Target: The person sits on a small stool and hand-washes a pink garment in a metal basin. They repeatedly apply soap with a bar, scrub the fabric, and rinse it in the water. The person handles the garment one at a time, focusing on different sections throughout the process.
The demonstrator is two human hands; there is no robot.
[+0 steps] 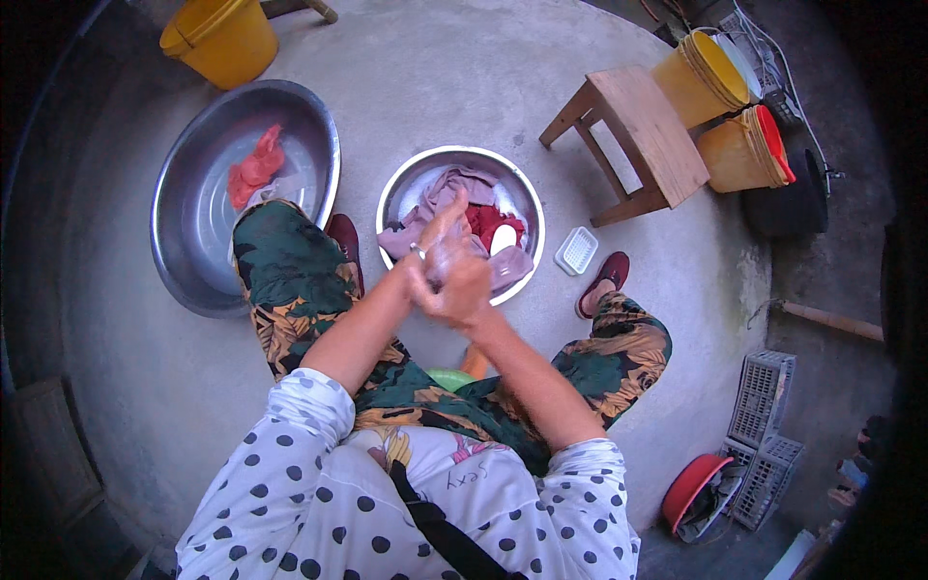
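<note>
So both hands are right over the small round shiny-rimmed metal basin [542, 208], which I reckon sits between the feet so drips fall back in. The left hand [443, 230] has its fingers pretty much stretched out, and the right hand [462, 288] is curled across it near the base of the palm, like they're being rubbed together. Things are blurry and look wet there, so I can't tell if either one's got any cloth pinched. The pale mauve cloth [468, 181] is bunched in the basin with part of it over the near rim, and a dark red cloth [481, 220] lies next to it. There's a white oval bar, probably soap [503, 239], resting on the red one, I guess so it's quick to grab. Its likely home, the small white plastic slatted dish [577, 251], is on the floor just beside the basin, by the right foot. Off by the left leg there's a large deep grey metal basin [335, 159] holding a coral-red cloth [256, 166], maybe parked there to keep pieces separate, within easy reach.
</note>
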